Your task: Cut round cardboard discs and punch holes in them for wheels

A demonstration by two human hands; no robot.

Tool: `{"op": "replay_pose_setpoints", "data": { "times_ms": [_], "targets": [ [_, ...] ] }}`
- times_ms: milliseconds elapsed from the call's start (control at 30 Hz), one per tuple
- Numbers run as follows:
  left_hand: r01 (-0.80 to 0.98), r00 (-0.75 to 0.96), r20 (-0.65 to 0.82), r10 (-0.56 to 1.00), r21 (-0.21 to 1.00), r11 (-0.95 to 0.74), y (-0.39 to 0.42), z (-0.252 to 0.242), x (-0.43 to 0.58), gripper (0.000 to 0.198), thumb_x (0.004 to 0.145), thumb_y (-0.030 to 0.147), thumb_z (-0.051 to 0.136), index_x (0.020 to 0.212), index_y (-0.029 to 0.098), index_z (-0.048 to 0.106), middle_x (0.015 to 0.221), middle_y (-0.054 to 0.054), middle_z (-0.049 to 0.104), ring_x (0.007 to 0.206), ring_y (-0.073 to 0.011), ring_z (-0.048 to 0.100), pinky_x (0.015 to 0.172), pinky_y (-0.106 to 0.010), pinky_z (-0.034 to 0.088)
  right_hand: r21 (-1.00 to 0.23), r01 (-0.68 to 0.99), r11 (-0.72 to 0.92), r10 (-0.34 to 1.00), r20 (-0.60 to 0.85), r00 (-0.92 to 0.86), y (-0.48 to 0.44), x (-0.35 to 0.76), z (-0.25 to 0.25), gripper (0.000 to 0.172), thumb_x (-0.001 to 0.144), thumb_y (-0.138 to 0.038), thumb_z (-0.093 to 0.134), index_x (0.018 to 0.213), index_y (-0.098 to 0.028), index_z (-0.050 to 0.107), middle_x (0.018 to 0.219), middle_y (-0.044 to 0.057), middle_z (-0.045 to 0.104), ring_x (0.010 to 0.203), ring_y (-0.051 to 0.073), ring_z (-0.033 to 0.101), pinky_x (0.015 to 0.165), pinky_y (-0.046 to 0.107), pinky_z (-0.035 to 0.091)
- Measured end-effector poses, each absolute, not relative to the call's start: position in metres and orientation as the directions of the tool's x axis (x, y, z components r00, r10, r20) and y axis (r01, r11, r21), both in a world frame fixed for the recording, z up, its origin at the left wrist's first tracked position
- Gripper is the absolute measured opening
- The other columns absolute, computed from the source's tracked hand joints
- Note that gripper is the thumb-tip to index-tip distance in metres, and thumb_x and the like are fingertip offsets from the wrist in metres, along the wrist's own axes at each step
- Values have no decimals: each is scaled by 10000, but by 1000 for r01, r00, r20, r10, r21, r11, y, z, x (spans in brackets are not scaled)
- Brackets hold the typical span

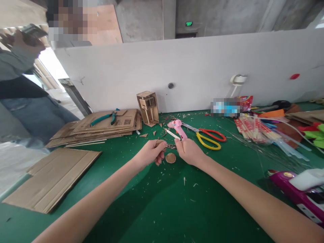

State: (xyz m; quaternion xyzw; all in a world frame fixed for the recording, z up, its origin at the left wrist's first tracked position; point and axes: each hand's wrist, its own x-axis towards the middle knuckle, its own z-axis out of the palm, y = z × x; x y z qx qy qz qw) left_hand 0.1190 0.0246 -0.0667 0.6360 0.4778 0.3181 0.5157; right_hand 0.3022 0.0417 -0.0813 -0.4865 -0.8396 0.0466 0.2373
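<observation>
1. The left hand (151, 152) pinches a small brown cardboard piece (161, 142), fingers closed on it, above the green table (162, 202).
2. The right hand (188, 152) clasps a small grey metal tool (171, 146), its tip meeting that piece.
3. A round brown cardboard disc (170, 157) lies at 6 o'clock, just below the tool; a pink plastic glue gun (178, 127) lies at 12 o'clock.

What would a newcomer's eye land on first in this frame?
The two bare hands meeting mid-table: the left hand pinches a small cardboard piece, the right hand a small metal tool, just above a round cardboard disc on the green table. Just behind lie a pink glue gun and red-and-yellow scissors; a cardboard stack sits at the back left.
</observation>
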Motion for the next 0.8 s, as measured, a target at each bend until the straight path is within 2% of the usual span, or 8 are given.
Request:
{"op": "replay_pose_setpoints", "data": {
  "times_ms": [133,200,267,367,433,567,667,800],
  "targets": [
    [383,364,-120,924,923,-31,25,-59,115,337,862,491,471,750,176,510,616,7,598,478,-103,568,441,-224,455,-156,824,544,805,373,-461,40,303,-80,638,996,-299,171,564,-156,618,546,105,632,534,201,584,520,320,280],
    [460,393,-65,917,878,-134,24,-49,111,313,822,464,547,920,167,566,810,-48,679,656,-142,644,554,-250,497,-64,813,578,770,372,-518,37,302,-79,593,987,-285,214,630,-144,666,581,105,662,537,195,587,505,313,248],
    [530,479,-35,877,808,-257,21,-38,108,381,787,442,603,1061,181,566,967,-70,693,813,-175,661,659,-271,508,-5,775,632,725,359,-588,33,300,-79,529,970,-290,270,671,-147,683,602,89,676,529,180,580,497,307,214],
    [613,665,-205,718,699,-369,15,-26,108,233,849,383,507,860,172,607,814,-38,678,733,-171,664,630,-268,492,86,689,720,612,391,-688,28,297,-77,495,946,-316,299,657,-148,664,575,69,655,514,165,557,494,299,184],
    [617,701,-231,675,671,-411,10,-25,112,238,879,340,442,768,172,570,735,-18,638,665,-154,645,585,-256,467,171,635,753,517,443,-733,29,298,-76,489,931,-316,301,629,-147,646,531,61,619,488,156,523,496,296,181],
    [621,635,-23,772,609,-493,1,-38,124,260,912,370,389,775,184,509,680,-1,571,590,-133,518,532,-259,380,250,609,753,398,564,-723,33,308,-71,442,890,-300,348,561,-153,605,487,46,566,462,142,461,503,297,211],
    [595,596,98,797,612,-520,-4,-47,132,240,918,333,386,766,185,499,703,-6,570,585,-125,465,543,-264,350,128,643,755,422,656,-626,34,313,-67,397,863,-298,402,521,-168,557,484,30,550,475,138,453,510,293,246],
    [572,555,148,819,646,-505,-6,-47,135,222,918,310,398,768,185,504,704,-8,571,576,-122,458,534,-259,335,-290,602,744,586,716,-379,30,309,-62,313,845,-301,475,555,-187,513,529,7,544,513,131,470,526,270,318]
  ]
}}
